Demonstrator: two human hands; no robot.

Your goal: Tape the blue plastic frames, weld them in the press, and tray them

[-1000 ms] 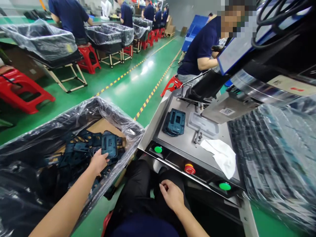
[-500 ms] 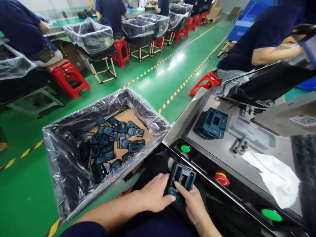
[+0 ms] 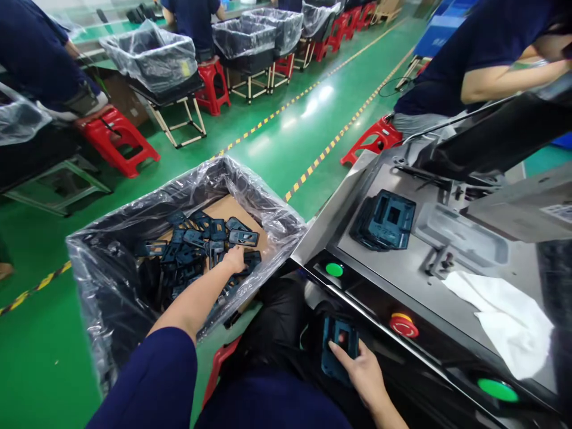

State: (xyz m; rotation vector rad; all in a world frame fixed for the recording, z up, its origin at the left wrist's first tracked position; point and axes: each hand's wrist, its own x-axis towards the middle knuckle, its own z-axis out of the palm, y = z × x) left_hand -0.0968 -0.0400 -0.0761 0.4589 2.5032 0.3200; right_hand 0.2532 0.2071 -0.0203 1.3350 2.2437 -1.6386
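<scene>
My left hand [image 3: 234,260] reaches into the plastic-lined bin [image 3: 280,217], at the right part of a heap of dark blue-green plastic parts [image 3: 185,255]. Its fingers bend down beside a part there, and their tips are hidden. Over my lap, my right hand [image 3: 363,370] grips a dark blue-green plastic housing [image 3: 333,357] with the thumb on its face. A stack of similar housings [image 3: 388,220] rests on the metal machine table [image 3: 353,262], next to a clear plastic tray [image 3: 462,235].
A white cloth [image 3: 504,322], a red stop button [image 3: 404,325] and green buttons [image 3: 334,269] are on the machine at right. A seated person [image 3: 487,53] works behind it. Red stools [image 3: 118,140] and lined bins [image 3: 154,59] stand at the upper left.
My left hand has left the housing at my lap and moved up and left into the bin. My right hand still holds the housing, now slightly lower and farther right.
</scene>
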